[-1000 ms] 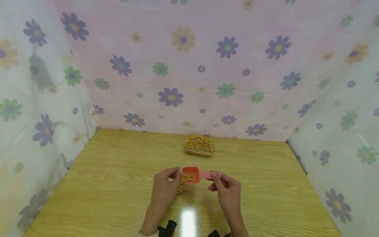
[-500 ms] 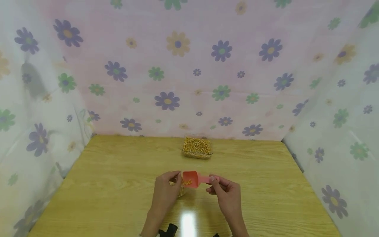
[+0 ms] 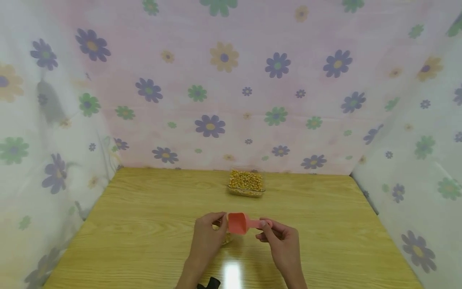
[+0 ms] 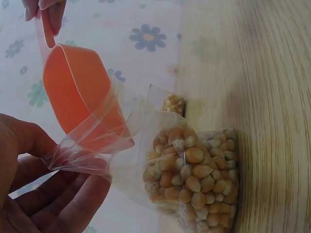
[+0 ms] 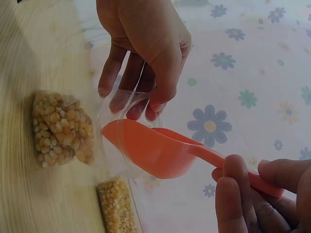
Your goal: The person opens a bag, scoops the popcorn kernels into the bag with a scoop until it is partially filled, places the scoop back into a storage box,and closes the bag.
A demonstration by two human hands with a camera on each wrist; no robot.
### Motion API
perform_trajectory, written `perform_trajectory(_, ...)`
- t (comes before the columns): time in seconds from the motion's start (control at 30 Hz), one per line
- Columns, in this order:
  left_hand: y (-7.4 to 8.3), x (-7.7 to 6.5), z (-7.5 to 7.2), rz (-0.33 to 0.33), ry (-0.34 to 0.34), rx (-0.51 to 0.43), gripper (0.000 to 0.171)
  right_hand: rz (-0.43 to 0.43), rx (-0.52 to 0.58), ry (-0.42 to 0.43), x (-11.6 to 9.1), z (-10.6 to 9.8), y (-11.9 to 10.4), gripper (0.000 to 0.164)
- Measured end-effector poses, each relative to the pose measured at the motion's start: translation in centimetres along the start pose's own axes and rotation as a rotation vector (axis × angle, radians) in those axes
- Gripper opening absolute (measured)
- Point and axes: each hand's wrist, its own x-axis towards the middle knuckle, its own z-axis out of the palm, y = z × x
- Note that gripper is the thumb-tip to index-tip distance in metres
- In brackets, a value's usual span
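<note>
My left hand (image 3: 210, 235) pinches the top edge of a clear plastic bag (image 4: 131, 131) between thumb and fingers. Corn kernels (image 4: 197, 177) fill the bag's lower part, which rests on the table. An orange-pink scoop (image 3: 237, 223) is tipped with its mouth inside the bag opening, as the right wrist view shows. No kernels show in its bowl. By its handle (image 5: 214, 158), my right hand (image 3: 283, 245) holds the scoop between thumb and fingers. In the head view my left hand covers much of the bag.
A clear rectangular container (image 3: 246, 193) of corn kernels stands farther back on the wooden table (image 3: 159, 208), near the flowered cloth (image 3: 249, 100) behind it. More of this cloth hangs at both sides. A black object (image 3: 213, 283) shows at the bottom edge of the head view.
Kernels lay in the scoop a second ago, fewer half a second ago, and none are seen in it now. Both hands keep their holds on bag and scoop. The head view shifts slightly.
</note>
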Motion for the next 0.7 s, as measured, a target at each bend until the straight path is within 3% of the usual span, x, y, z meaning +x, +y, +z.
perform_trajectory(0.4,0.18,-0.25,-0.12,0.038,-0.012,-0.002,0.013,0.009,-0.03,-0.004,-0.46,-0.14,-0.1,0.027)
perform_trajectory(0.7,0.04,-0.59,-0.57,0.037,0.01,0.023,0.015,-0.115,-0.059,-0.012,-0.26,-0.41,-0.83,0.021)
